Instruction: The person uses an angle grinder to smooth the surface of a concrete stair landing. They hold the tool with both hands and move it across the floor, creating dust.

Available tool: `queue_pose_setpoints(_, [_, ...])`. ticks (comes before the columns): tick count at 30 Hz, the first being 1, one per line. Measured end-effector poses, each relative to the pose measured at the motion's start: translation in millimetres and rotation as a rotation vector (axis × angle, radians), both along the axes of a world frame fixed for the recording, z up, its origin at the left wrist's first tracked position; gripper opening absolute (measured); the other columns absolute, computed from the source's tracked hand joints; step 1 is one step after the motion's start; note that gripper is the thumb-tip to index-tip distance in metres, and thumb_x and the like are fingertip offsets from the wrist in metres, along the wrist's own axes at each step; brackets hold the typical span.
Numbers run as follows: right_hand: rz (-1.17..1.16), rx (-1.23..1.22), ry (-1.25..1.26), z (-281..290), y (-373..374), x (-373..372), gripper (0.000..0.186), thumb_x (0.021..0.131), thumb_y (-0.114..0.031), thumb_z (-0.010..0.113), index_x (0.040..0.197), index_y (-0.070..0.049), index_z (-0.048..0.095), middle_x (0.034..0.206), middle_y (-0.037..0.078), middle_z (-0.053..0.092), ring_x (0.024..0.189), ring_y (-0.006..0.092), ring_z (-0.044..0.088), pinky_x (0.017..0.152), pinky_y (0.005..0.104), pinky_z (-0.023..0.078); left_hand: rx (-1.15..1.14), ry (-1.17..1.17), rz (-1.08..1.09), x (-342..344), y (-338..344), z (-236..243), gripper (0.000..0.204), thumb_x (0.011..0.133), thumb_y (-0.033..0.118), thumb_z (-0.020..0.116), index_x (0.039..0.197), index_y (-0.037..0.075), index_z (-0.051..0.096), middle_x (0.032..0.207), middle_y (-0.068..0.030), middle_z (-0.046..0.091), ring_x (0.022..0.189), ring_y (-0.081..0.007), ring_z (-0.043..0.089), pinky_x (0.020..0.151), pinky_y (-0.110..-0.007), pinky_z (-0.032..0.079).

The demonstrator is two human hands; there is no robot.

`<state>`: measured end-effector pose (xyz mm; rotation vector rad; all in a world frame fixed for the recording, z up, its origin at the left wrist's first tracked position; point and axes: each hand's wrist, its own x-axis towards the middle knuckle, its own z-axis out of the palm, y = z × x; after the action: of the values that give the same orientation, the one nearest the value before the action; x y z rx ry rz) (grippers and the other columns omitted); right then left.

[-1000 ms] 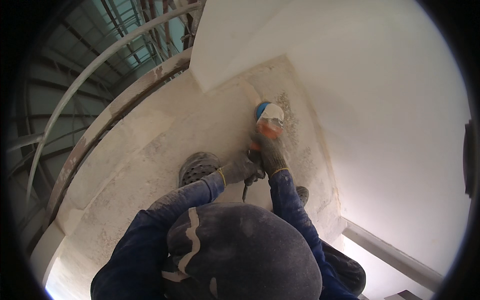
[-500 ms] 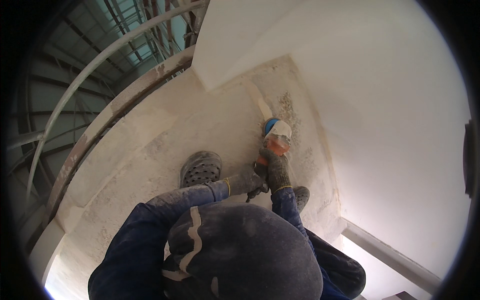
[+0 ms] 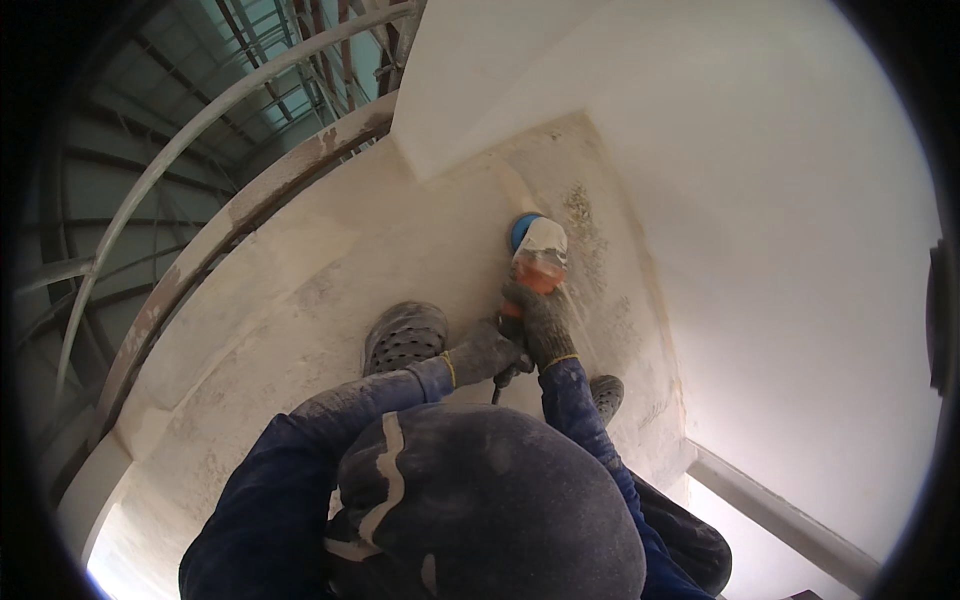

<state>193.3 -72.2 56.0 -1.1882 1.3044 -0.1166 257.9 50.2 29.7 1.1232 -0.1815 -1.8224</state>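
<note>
With both hands I hold an angle grinder [image 3: 541, 270], its body orange with a pale covering over the head and a blue disc [image 3: 523, 231] at the far end. The disc is against the dusty, pale surface, at the near end of a lighter beige streak [image 3: 515, 190]. My right hand [image 3: 543, 325], in a grey knitted glove, is wrapped round the grinder's body behind its head. My left hand [image 3: 485, 357], gloved alike, grips the rear of the handle, closer to me. A dark cord trails from that end. The fingers' undersides are hidden.
Grey clogs [image 3: 405, 338] stand on the surface beside my hands. A large, smooth white wall [image 3: 790, 230] curves up on the right. Along the left run a raised rim [image 3: 245, 205] and a curved railing [image 3: 150, 170], with roof framework beyond. Rough, pitted patches [image 3: 582, 225] lie right of the disc.
The grinder and both my hands have shifted slightly left; the disc has also moved farther away, over part of the beige streak. My grip looks the same.
</note>
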Motion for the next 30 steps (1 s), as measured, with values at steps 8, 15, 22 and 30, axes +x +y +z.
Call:
queue_pose_setpoints(8, [-0.076,0.030,0.038,2,4,-19,0.047,0.080,-0.021,0.084,0.118,0.001,0.067,0.097,0.011,0.070,0.079,0.0234,0.070,0.069,0.0380,0.058,-0.031,0.007,-0.088,-16,0,-10,0.018,0.079,0.006,0.084,0.083,0.002,0.067,0.062,-0.0090,0.066,0.047,-0.0215,0.063,0.041,-0.037,0.050])
queue_pose_setpoints(15, [-0.190,0.027,0.038,-2,9,-36,0.050,0.080,-0.019,0.085,0.120,0.003,0.066,0.097,0.012,0.070,0.076,0.0252,0.071,0.066,0.0393,0.060,-0.119,-0.055,-0.096,-29,2,-12,0.019,0.083,0.009,0.083,0.081,0.002,0.066,0.061,-0.0078,0.066,0.046,-0.0208,0.063,0.040,-0.037,0.050])
queue_pose_setpoints(22, [-0.220,0.010,0.080,2,9,-38,0.047,0.080,-0.018,0.085,0.119,0.002,0.066,0.094,0.012,0.071,0.074,0.0243,0.071,0.064,0.0380,0.059,-0.030,-0.031,-0.212,-29,1,-12,0.018,0.086,0.010,0.081,0.080,0.004,0.065,0.061,-0.0075,0.066,0.047,-0.0203,0.063,0.042,-0.036,0.049])
queue_pose_setpoints(30, [-0.109,0.000,0.009,-1,2,-24,0.043,0.081,-0.021,0.085,0.115,-0.001,0.069,0.093,0.008,0.071,0.074,0.0207,0.069,0.065,0.0359,0.057,-0.084,-0.046,-0.219,-16,-5,-13,0.016,0.088,0.017,0.079,0.087,0.004,0.069,0.066,-0.0072,0.068,0.054,-0.0178,0.067,0.048,-0.034,0.054])
